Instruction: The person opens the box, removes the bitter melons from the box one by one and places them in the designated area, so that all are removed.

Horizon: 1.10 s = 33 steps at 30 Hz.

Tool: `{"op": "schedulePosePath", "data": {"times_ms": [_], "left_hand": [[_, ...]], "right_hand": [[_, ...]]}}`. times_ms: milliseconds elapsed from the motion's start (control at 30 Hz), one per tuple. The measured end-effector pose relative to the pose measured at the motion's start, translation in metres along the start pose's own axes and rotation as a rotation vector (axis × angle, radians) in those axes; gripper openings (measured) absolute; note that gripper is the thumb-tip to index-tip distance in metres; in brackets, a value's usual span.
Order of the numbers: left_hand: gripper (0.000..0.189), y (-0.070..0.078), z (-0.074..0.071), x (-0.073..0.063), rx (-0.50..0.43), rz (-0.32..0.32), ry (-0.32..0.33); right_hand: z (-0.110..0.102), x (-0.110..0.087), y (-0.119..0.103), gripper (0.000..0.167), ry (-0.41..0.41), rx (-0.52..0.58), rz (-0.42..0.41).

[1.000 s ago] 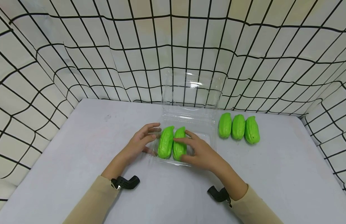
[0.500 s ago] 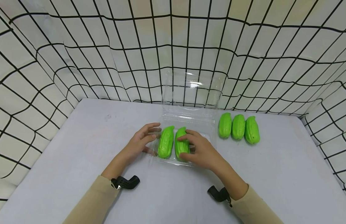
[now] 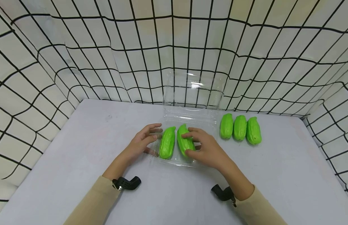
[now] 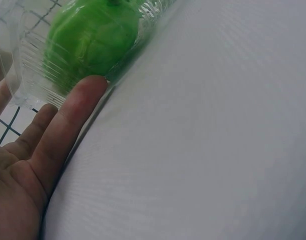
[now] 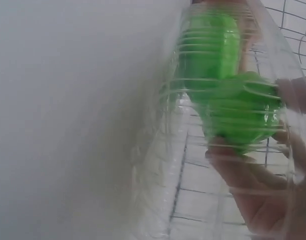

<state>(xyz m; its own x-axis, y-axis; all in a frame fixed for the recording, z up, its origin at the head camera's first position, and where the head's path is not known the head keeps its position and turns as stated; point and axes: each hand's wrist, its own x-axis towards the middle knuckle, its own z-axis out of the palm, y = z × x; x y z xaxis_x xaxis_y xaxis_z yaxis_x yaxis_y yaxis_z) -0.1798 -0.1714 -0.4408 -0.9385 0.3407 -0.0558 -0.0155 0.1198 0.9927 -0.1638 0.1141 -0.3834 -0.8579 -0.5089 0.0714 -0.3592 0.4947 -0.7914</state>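
Two bright green bitter melons lie in the base of a clear plastic clamshell box point(image 3: 188, 118) whose lid stands raised at the back. My right hand point(image 3: 209, 148) grips the right bitter melon point(image 3: 185, 142) between thumb and fingers; in the right wrist view this bitter melon point(image 5: 243, 110) shows through the box's wall. Beside it, slightly tilted, lies the left bitter melon point(image 3: 167, 143). My left hand point(image 3: 140, 142) rests with spread fingers against the box's left side. In the left wrist view, a fingertip point(image 4: 93, 87) is right at the clear wall, close under a bitter melon point(image 4: 93, 45).
Right of the box, three more bitter melons point(image 3: 239, 128) lie in a row on the white table point(image 3: 275, 175). Black wire mesh point(image 3: 174, 48) encloses the back and sides. Each wrist carries a black camera mount point(image 3: 128, 183).
My right hand has moved the right bitter melon a little to the right and away from me, tilting its top leftward. My left hand has stayed in place.
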Motion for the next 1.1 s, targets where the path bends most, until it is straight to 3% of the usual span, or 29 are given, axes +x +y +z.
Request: {"op": "schedulePosePath", "data": {"times_ms": [600, 1100], "left_hand": [[0.048, 0.003, 0.0, -0.001, -0.005, 0.017, -0.01], [0.048, 0.001, 0.0, -0.001, 0.006, 0.021, -0.01]], "right_hand": [[-0.035, -0.013, -0.009, 0.048, 0.098, -0.01, -0.008], [-0.061, -0.046, 0.003, 0.047, 0.21, -0.056, -0.014]]}}
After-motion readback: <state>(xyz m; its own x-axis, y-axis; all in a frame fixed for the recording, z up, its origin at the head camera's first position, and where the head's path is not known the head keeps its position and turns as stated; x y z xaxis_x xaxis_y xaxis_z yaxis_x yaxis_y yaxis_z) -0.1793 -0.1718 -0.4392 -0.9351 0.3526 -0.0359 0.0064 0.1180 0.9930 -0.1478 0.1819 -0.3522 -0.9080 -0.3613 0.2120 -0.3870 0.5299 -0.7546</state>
